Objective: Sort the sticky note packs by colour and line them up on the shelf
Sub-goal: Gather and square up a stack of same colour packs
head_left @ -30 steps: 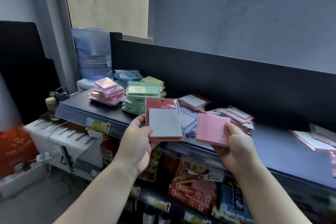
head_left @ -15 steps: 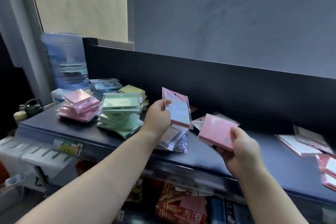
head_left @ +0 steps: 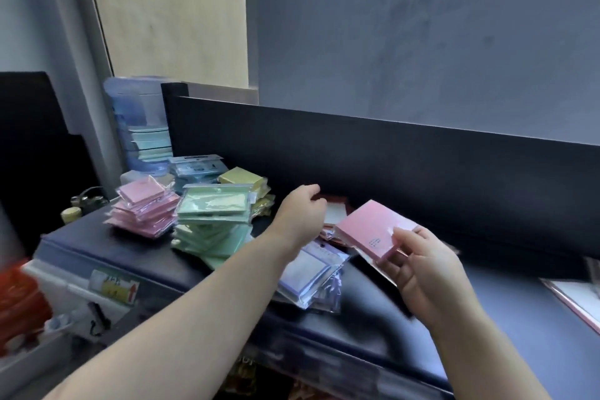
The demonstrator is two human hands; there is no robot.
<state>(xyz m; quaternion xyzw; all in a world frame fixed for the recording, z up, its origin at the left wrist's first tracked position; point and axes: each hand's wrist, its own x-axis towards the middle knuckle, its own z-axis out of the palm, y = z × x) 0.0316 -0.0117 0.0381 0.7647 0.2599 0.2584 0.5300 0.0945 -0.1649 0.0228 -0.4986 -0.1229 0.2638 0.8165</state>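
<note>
The pink pack (head_left: 367,227) is tilted face-up in the right hand (head_left: 425,276), pinched at its near corner, with its far corner pointing at the back panel (head_left: 389,156). 0.5 s ago the left hand (head_left: 300,216) held a red-edged pack (head_left: 334,211) upright. Now that pack lies flat on the shelf (head_left: 373,302) just beyond the hand's loosely curled, empty fingers.

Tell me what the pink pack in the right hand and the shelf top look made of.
The pink pack: a paper pad, matte pink face, seemingly in clear film; a glossy edge shows by the right hand. The shelf top: dark, smooth, semi-gloss, with soft reflections; painted metal or laminate, cannot tell which.
</note>
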